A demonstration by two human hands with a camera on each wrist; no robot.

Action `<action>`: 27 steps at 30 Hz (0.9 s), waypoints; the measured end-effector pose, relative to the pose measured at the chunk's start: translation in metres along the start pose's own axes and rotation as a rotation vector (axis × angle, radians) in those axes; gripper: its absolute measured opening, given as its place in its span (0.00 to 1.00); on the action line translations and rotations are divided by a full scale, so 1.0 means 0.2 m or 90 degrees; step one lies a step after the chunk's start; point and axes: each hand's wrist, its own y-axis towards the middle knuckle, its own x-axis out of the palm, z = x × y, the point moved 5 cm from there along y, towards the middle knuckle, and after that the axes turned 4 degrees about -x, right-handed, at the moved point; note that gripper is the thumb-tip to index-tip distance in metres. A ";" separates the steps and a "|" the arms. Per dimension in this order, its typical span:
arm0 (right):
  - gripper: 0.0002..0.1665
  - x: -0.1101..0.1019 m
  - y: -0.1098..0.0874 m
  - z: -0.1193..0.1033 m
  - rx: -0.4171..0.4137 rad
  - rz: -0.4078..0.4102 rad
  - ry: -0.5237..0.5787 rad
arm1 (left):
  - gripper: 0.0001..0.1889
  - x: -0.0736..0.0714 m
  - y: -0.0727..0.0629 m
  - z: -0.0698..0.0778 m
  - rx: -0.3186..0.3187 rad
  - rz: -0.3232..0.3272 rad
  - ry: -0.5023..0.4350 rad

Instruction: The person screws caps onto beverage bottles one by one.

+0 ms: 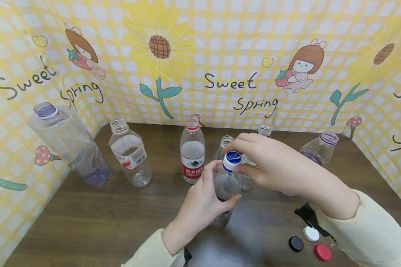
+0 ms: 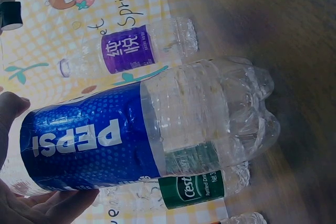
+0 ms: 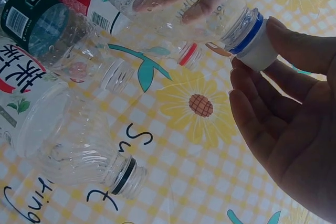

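Observation:
A clear plastic Pepsi bottle [image 1: 226, 185], with a blue label [image 2: 94, 142], is held up over the table. My left hand [image 1: 200, 204] grips it around the upper body. Between thumb and fingers, my right hand [image 1: 274, 163] pinches a white cap with a blue top [image 1: 233, 158]. In the right wrist view that cap [image 3: 260, 51] sits on the bottle's neck, above a blue ring; whether it is threaded on cannot be seen. The bottle's lower part shows in the left wrist view, clear of the table.
Uncapped bottles stand behind: a tall bluish one [image 1: 70, 144], a white-labelled one [image 1: 131, 159], a red-labelled one [image 1: 192, 161], a purple-labelled one [image 2: 128, 49], and a green-labelled one [image 2: 191, 187]. Black [image 1: 296, 243], white [image 1: 311, 233] and red [image 1: 322, 252] caps lie front right. A patterned cloth [image 1: 220, 48] surrounds the table.

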 end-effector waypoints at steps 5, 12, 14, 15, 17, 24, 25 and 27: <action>0.18 0.00 0.00 0.00 0.030 -0.001 -0.003 | 0.43 0.00 0.00 0.00 0.003 0.002 0.003; 0.17 0.00 0.01 0.01 0.059 0.013 -0.020 | 0.43 0.00 0.00 0.00 -0.001 -0.001 0.005; 0.19 0.00 0.01 0.02 0.063 0.014 -0.025 | 0.43 0.00 0.00 0.00 -0.003 -0.003 0.006; 0.20 0.00 0.00 0.02 0.065 0.012 -0.025 | 0.43 0.00 0.00 0.00 -0.004 -0.003 0.007; 0.23 0.00 0.00 0.02 0.066 0.004 -0.023 | 0.43 0.00 0.00 0.00 -0.006 -0.005 0.007; 0.28 -0.01 -0.03 0.03 -0.010 -0.026 0.008 | 0.43 0.00 0.00 0.00 -0.013 -0.005 0.009; 0.28 -0.01 -0.03 0.03 -0.022 -0.027 0.010 | 0.43 0.00 0.00 0.00 -0.015 -0.006 0.008; 0.27 -0.01 -0.02 0.03 -0.039 -0.031 0.012 | 0.43 0.00 0.00 0.00 -0.018 -0.008 0.006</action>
